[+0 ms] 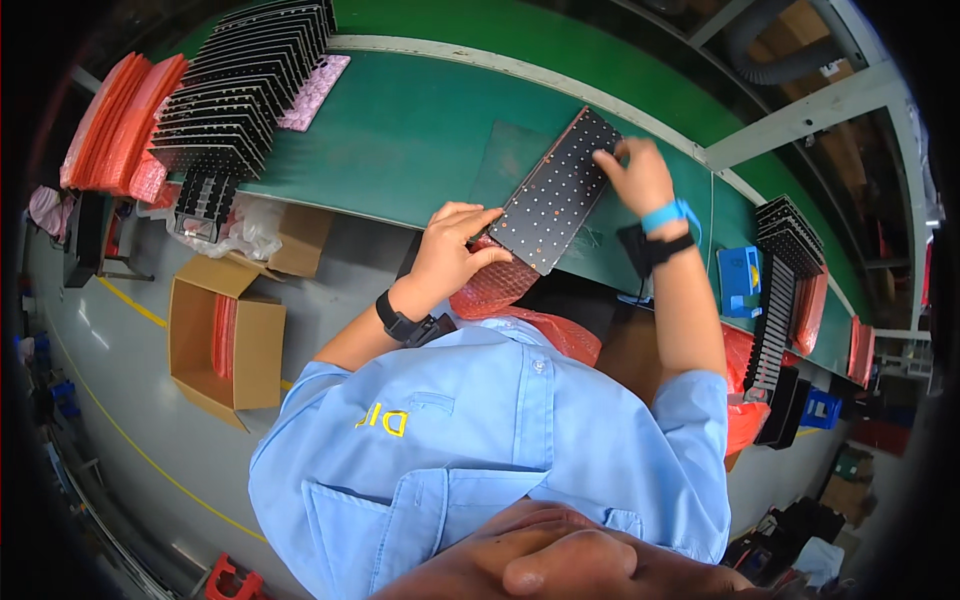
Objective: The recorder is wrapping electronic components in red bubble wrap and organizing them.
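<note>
A flat black panel (562, 180) with rows of small light dots lies slantwise on the green workbench (400, 130), its near end at the bench edge. My left hand (455, 248) grips the panel's near left corner, fingers on top and thumb lower, against red bubble wrap (497, 283). This wrap hangs below the panel's near end and runs down in front of my blue shirt. My right hand (640, 178) is at the panel's right long side, fingers bent and slightly blurred, a fingertip over the surface. Whether it pinches anything there cannot be made out.
A rack of black panels (245, 90) stands at the left beside red bubble-wrap bags (120, 125). On the right are a blue holder (740, 282) and another rack of panels (790, 235). An open cardboard box (225, 340) sits on the floor, left.
</note>
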